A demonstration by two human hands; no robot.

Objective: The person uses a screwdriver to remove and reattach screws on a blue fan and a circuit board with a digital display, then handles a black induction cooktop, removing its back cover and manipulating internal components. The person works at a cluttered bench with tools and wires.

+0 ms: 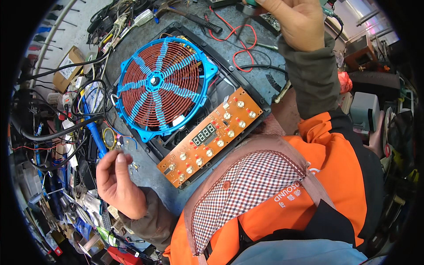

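An opened induction cooker lies on the grey bench, its black casing (247, 84) bare at the rim. Inside sits a copper coil in a blue spoked frame (161, 84). An orange control board (212, 137) with a red digit display and round buttons rests tilted over the casing's near edge. My left hand (118, 183) hovers left of the board with its fingertips pinched together; I cannot make out anything between them. Small screws (134, 166) lie just beside it. My right hand (297, 22) is raised at the far edge, closed on a green-handled tool (250, 2).
A hammer (191, 17), a looped red wire (240, 42) and black cables lie beyond the cooker. A blue-handled tool (95, 132), a round tin (109, 138), a cardboard box (68, 66) and tangled wires crowd the left. A grey box (364, 110) stands at right.
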